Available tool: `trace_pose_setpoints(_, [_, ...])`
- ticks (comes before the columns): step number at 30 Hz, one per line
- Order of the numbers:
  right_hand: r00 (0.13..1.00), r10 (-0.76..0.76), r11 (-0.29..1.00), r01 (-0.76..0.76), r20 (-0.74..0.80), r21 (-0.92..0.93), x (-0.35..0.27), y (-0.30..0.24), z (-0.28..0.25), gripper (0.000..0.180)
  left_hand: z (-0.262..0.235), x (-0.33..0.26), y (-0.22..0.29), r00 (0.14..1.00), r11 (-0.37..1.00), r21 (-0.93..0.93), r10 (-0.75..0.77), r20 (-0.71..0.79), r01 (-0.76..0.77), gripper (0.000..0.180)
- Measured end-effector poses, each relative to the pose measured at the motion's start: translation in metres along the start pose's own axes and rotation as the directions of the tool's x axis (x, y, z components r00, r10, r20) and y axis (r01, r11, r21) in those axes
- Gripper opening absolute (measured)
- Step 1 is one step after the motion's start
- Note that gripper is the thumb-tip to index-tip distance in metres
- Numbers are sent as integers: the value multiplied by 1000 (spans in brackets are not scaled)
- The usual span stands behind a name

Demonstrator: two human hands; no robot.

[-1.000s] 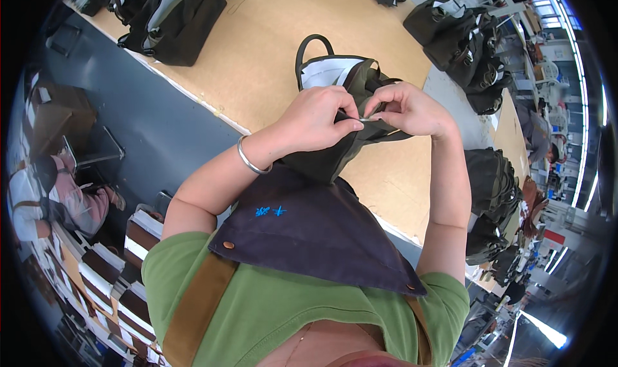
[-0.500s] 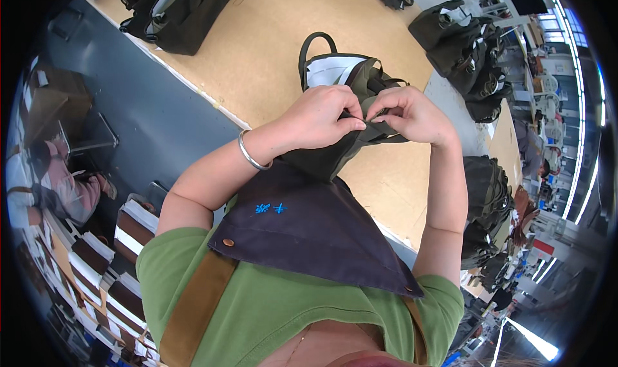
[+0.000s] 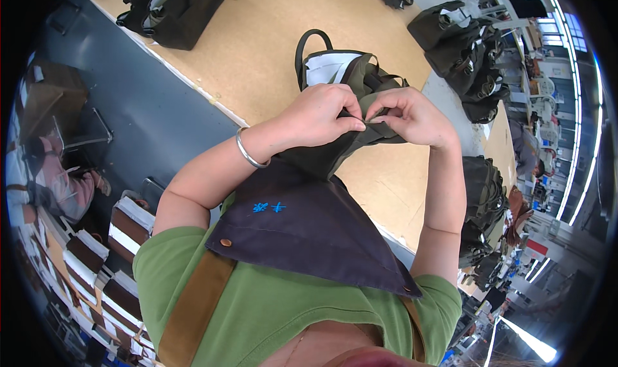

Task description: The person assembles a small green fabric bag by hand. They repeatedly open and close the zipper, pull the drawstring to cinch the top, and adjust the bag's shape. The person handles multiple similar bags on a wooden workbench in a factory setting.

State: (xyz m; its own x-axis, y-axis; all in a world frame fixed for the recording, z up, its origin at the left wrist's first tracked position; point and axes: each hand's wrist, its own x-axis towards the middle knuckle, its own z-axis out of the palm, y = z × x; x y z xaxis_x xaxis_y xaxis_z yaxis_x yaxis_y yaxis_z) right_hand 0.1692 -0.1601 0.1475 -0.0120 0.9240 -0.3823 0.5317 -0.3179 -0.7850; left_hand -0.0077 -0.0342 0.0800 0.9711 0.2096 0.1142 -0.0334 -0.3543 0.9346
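Note:
A dark olive bag lies at the near edge of the table, between me and the tabletop. Its black loop handle points away from me, and white material shows in its open upper part. My left hand pinches the bag's fabric edge between thumb and fingers. Close beside it, my right hand pinches the same edge, so the fingertips of both hands almost meet. Whatever small detail lies between the fingertips is hidden. A silver bangle circles my left wrist.
The tan tabletop spreads beyond the bag. Another dark bag stands at its far left, and several dark bags line the right side. Stacked brown and white pieces sit at lower left. A seated person is at the left.
Both hands keep their pinch on the bag's edge at nearly the same spot. The whole view has shifted slightly; the bag's upper part has moved a little.

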Motion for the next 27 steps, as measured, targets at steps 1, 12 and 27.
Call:
trace_pose_setpoints(1, [1000, 5, 1000, -5, 7, 16, 0, 0, 0, 20, 0, 0, -1, 1000, 1000, -3, 4, -6, -4, 14])
trace_pose_setpoints(12, [998, -51, 998, 51, 23, 23, 0, -7, 1, 19, 2, -4, 1, 999, 998, -64, -19, -27, 17, 12])
trace_pose_setpoints(27, [999, 20, 999, -19, 28, -39, 0, -14, 1, 14, 3, -8, 3, 997, 1000, 9, -22, -74, 23, 13])
